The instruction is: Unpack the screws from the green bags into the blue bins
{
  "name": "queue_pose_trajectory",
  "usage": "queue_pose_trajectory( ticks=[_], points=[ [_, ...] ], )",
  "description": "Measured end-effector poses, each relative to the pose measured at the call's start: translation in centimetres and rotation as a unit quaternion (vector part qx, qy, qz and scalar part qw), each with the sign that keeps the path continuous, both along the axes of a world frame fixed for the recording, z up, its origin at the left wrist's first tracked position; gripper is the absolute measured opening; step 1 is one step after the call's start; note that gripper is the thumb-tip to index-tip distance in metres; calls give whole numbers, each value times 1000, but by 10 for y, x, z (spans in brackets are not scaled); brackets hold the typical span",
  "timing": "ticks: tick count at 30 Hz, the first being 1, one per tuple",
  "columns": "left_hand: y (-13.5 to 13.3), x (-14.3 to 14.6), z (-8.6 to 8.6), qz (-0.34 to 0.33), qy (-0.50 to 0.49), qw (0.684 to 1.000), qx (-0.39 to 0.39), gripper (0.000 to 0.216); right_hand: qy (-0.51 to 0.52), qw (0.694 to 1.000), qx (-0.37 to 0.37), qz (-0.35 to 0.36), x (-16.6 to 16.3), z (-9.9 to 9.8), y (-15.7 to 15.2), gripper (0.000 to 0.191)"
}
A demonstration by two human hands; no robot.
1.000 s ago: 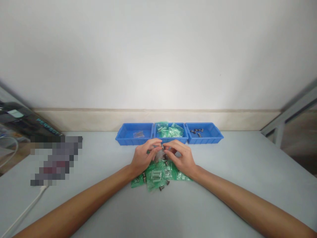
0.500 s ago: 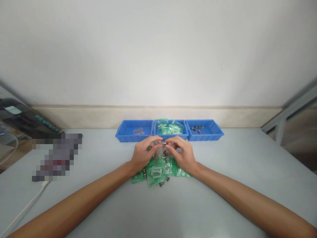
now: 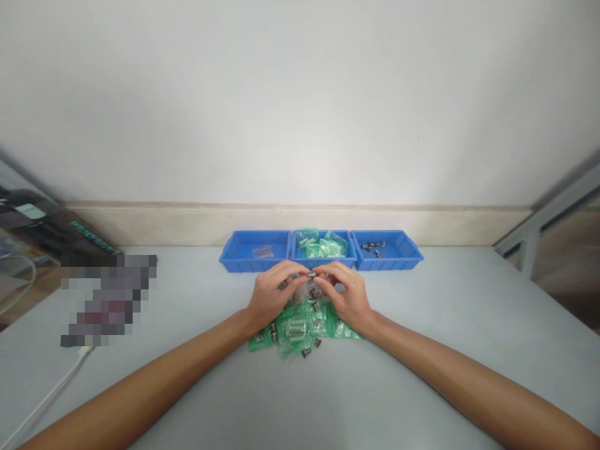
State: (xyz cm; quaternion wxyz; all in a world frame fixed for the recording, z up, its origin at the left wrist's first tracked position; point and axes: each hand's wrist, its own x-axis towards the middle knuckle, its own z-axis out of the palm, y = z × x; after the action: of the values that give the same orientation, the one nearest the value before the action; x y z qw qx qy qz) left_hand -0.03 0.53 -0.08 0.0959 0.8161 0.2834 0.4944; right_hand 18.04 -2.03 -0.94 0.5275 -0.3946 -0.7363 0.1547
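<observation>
Between the fingertips of both hands is a small metal fitting [image 3: 312, 275], dark and silvery, too small to name more exactly. My left hand [image 3: 276, 289] pinches it from the left, and my right hand [image 3: 345, 289] pinches it from the right. Beneath the hands lies a pile of green plastic bags [image 3: 295, 330] with metal pieces inside. A clear bag [image 3: 302, 294] shows between the hands, with loose dark metal pieces beside it. Two more loose metal pieces [image 3: 306, 353] rest at the near edge of the pile.
Beyond the hands, three blue bins stand in a row: the left bin [image 3: 239, 265] holds a small clear bag, the middle bin [image 3: 300, 261] green bags, the right bin [image 3: 403, 259] loose metal pieces. A blurred-out object [image 3: 112, 294] with a white cable [image 3: 51, 390] lies left.
Both hands stay together around the fitting, which has turned slightly between the fingertips. The whole view has shifted a little; the bags and bins look unchanged.
</observation>
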Motion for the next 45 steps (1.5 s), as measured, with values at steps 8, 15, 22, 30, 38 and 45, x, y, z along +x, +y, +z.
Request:
queue_pose_trajectory(
  ticks=[8, 15, 22, 30, 38, 45],
  points=[
    [1, -2, -1, -2, 13, 1000, 12, 15, -4, 1000, -2, -1, -1, 2, 0, 17],
    [1, -1, -2, -9, 5, 1000, 21, 14, -22, 1000, 0, 1, -1, 3, 0, 21],
    [1, -1, -1, -1, 17, 1000, 2, 18, -29, 1000, -1, 1, -1, 3, 0, 25],
    [-1, 0, -1, 8, -4, 1000, -5, 13, -31, 999, -6, 3, 0, 4, -1, 29],
    [-5, -1, 2, 17, 6, 999, -38, 14, -18, 1000, -3, 11, 0, 4, -2, 22],
    [0, -2, -2, 10, 1, 1000, 4, 13, -12, 1000, -2, 7, -1, 4, -2, 21]
  ],
)
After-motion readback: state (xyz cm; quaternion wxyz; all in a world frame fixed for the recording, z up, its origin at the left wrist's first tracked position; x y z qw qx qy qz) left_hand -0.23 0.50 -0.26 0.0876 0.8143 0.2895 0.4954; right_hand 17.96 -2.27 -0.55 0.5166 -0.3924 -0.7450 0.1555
